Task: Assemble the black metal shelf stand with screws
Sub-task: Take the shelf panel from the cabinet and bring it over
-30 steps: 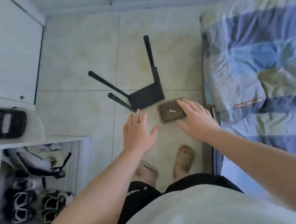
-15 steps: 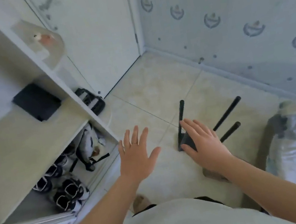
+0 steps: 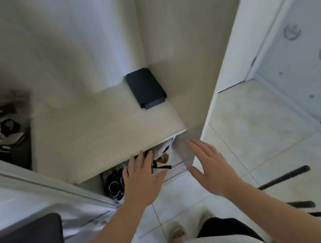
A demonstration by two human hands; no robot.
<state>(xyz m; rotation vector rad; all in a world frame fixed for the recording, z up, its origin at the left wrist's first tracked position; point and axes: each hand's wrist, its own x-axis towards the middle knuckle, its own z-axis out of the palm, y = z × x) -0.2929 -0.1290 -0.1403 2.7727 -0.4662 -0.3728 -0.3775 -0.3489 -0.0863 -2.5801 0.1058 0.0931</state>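
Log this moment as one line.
left hand: open, empty | right hand: open, empty | black panel: on shelf | stand legs: on floor, untouched

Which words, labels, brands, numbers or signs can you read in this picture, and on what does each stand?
None can be read.
The black panel on the shelf shows no label.
The wall bears crescent motifs, not letters.
White marks on the shoes are too blurred to read.

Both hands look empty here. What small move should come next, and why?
Probably reach on to the black panel lying flat on the shelf and grip it. The left hand and right hand are open, hold nothing and point toward that shelf, while the stand's legs lie on the floor to the right.
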